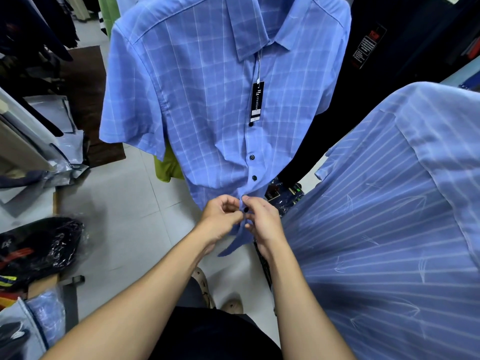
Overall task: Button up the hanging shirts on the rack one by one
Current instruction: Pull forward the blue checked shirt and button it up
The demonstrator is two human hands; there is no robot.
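A blue checked short-sleeved shirt (207, 100) hangs in front of me, with a black brand tag (257, 100) on its placket. Three dark buttons above my hands sit closed down the front. My left hand (220, 216) pinches the left edge of the placket near the hem. My right hand (262, 219) pinches the right edge of the placket beside a dark button (245, 209). The shirt's lower tail hangs loose between my wrists.
A blue striped shirt (389, 229) hangs close on the right. Dark clothes hang at the back right and upper left. Packed garments in plastic (39, 245) lie on the left. Grey tiled floor (124, 203) lies below, and a green garment (166, 167) hangs behind the checked shirt.
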